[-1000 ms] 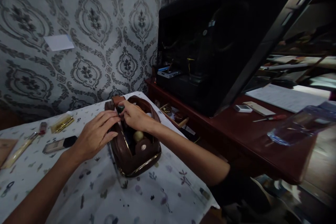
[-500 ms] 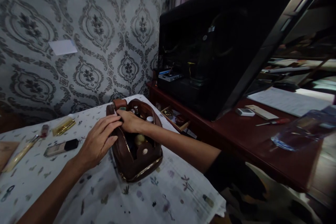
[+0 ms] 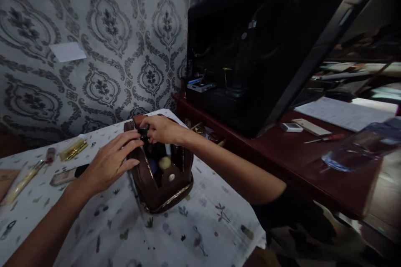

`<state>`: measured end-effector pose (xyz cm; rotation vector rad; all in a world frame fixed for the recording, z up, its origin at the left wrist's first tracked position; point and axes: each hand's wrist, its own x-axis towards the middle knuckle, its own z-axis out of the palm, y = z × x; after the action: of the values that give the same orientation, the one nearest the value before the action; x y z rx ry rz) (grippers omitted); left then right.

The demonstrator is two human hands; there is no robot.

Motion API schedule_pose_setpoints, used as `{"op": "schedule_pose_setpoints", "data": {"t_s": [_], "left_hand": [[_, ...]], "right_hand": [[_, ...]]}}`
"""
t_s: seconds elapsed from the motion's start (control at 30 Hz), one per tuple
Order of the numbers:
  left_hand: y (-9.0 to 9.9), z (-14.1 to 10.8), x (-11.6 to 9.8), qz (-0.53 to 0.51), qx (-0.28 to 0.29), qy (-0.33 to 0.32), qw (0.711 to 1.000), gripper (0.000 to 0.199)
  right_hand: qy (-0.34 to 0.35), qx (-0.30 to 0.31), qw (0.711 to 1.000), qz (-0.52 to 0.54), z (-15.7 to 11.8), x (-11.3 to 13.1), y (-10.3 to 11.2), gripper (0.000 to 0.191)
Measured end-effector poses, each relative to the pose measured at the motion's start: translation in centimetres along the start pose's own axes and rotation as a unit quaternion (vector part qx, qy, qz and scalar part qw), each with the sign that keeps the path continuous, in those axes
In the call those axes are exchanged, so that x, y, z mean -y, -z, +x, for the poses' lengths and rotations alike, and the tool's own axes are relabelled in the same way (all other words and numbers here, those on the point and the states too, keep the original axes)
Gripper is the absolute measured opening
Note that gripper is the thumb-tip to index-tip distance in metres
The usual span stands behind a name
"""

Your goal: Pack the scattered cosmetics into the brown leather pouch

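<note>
A dark brown zip-up cosmetic bag [image 3: 175,196] stands unzipped on the cloth-covered table. Several items are inside, among them a round item with a gold-coloured top [image 3: 164,162] and a white tube-like item [image 3: 168,150]. My right hand [image 3: 163,129] is above the bag's far left part, its fingers closed on a small dark bottle [image 3: 143,132]; most of the bottle's shape is unclear. My left hand [image 3: 112,156] rests against the bag's left rim, fingers stretched out and thumb apart.
Left on the patterned tablecloth [image 3: 119,233] lie a black-capped flat bottle [image 3: 64,176], a gold packet [image 3: 73,149] and a brush [image 3: 25,182]. To the right, a large black computer case [image 3: 250,71], a screwdriver [image 3: 332,137] and a clear plastic container [image 3: 354,150] are on a red-brown desk [image 3: 344,183].
My right hand has risen from inside the bag toward its rim, with a small dark bottle now showing at its fingers. My left hand stays at the bag's left side.
</note>
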<state>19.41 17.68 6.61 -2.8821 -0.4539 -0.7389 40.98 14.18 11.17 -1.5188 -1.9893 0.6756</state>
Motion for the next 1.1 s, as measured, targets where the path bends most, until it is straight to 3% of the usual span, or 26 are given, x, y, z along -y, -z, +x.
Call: {"op": "schedule_pose_setpoints", "data": {"t_s": [0.13,0.27,0.4,0.6,0.8,1.1], "left_hand": [[-0.1,0.0,-0.1,-0.01,-0.003,0.005,1.0,0.045],[-0.2,0.0,-0.5,-0.026,0.0,0.027,0.999,0.044],[-0.9,-0.2,-0.9,-0.048,-0.022,0.05,0.997,0.043],[-2.9,-0.5,-1.6,-0.07,-0.097,0.084,0.989,0.039],[-3.5,-0.2,-1.9,-0.075,-0.121,0.102,0.984,0.045],[-3.7,-0.4,-1.5,-0.098,-0.134,0.1,0.981,0.042]], "right_hand": [[0.013,-0.016,0.996,-0.083,-1.0,0.3,0.8,0.031],[0.017,-0.012,0.99,-0.143,-1.3,-0.3,0.1,0.033],[0.048,0.049,0.973,-0.218,-1.6,-0.5,-0.9,0.032],[0.101,0.149,0.928,-0.326,-2.3,0.4,-1.7,0.023],[0.113,0.137,0.933,-0.314,-2.3,-0.5,-2.1,0.021],[0.189,0.027,0.951,-0.243,-1.1,-4.4,-4.5,0.033]]}}
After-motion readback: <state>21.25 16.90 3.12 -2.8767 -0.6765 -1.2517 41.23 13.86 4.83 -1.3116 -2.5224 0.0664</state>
